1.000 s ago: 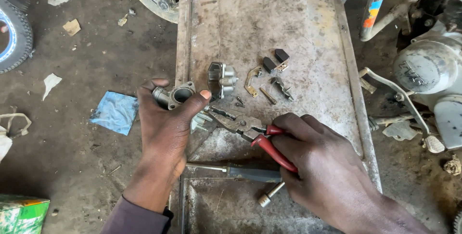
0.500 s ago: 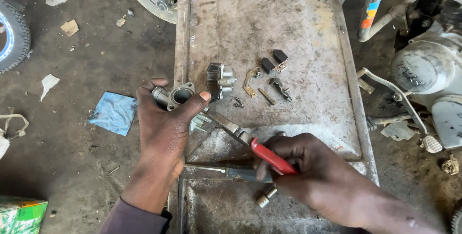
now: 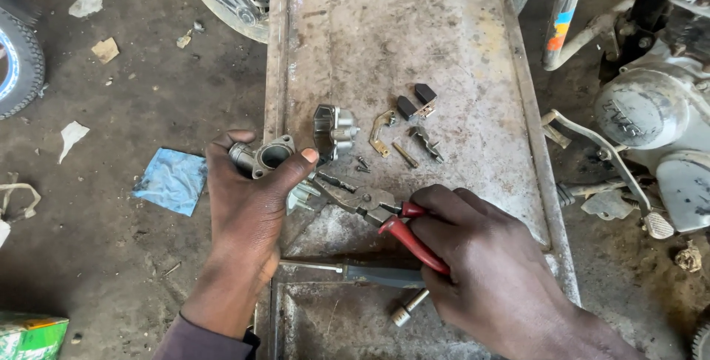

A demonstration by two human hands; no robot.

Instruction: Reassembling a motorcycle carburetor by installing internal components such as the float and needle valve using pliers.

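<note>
Red-handled pliers (image 3: pixel 377 208) are clamped in the right hand (image 3: pixel 488 271) and a metal housing (image 3: pixel 262 159) in the left hand (image 3: pixel 248 212); slippage could scatter small parts (image 3: pixel 414 138) off the desk (image 3: pixel 444 49).

Left hand (image 3: pixel 248 208) curled in a closed grip; right hand (image 3: pixel 481 256) clenched, knuckles up.

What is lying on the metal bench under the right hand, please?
A dark-handled screwdriver runs under the right hand, its shaft showing to the left. A small metal socket sticks out below. The rest of the screwdriver handle is covered by the hand.
</note>
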